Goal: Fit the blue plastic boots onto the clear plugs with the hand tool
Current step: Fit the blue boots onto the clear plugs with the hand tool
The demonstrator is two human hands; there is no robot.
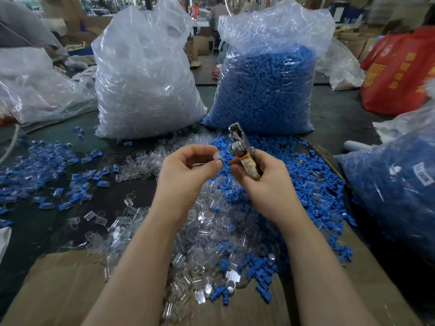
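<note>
Now the left hand [186, 168] pinches a small clear plastic plug [217, 156]; the right hand [261, 175] grips a tape-wrapped metal hand tool [242, 149].

Blue boots [313, 182], clear plugs [202, 229], silver tool [237, 140], red bag [397, 74].

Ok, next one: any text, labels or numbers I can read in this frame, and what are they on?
"800", rotated sideways, with a smaller line above it too blurred to read: white label on the bag of blue boots at right.
Yellow characters and a round emblem, too blurred to read: red garment at upper right.
Nothing legible on the hand tool.
</note>
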